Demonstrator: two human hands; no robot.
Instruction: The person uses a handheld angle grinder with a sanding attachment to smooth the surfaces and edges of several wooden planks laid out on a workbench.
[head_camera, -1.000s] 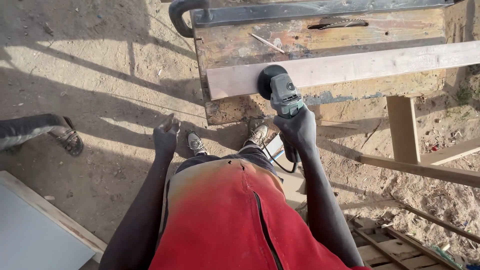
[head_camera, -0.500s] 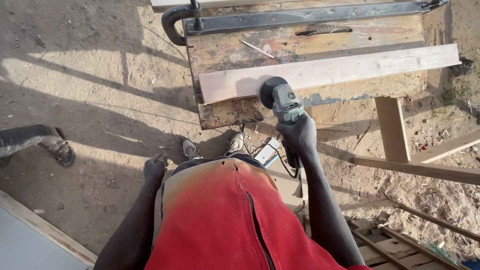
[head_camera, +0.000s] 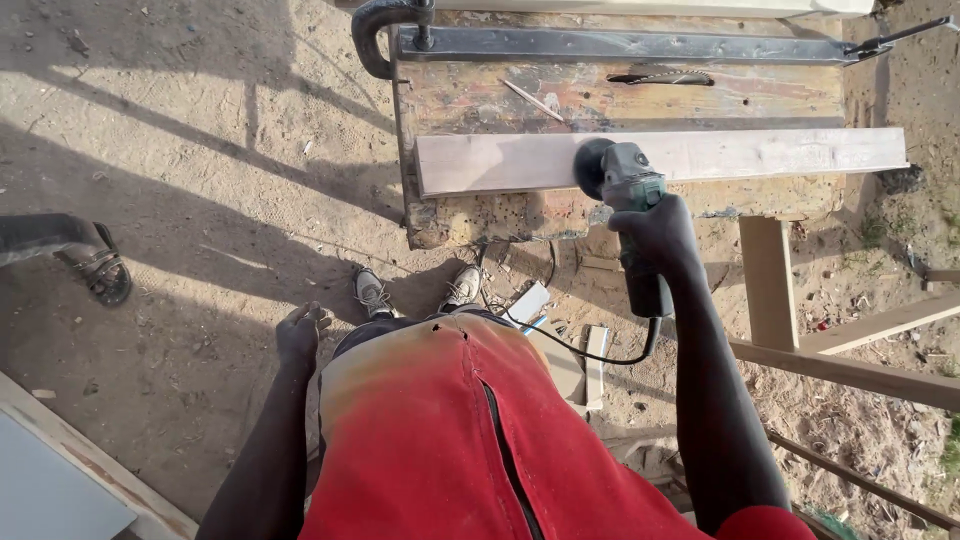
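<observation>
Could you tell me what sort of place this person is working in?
Most likely an outdoor carpentry yard: a worn wooden workbench stands on sandy ground, the right hand holds an angle grinder on a plank, and offcut timber lies around.

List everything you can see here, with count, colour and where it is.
angle grinder: one, grey-green, disc on the plank
plank: one, pale wood, lying across the workbench
workbench: one, worn paint-stained wood, top centre
clamp: one, black, bench's far left corner
sandalled foot: one, another person's, left edge
shoes: two, grey, on sand below the bench
right hand: gripping the grinder
left hand: empty, hanging by the side
</observation>
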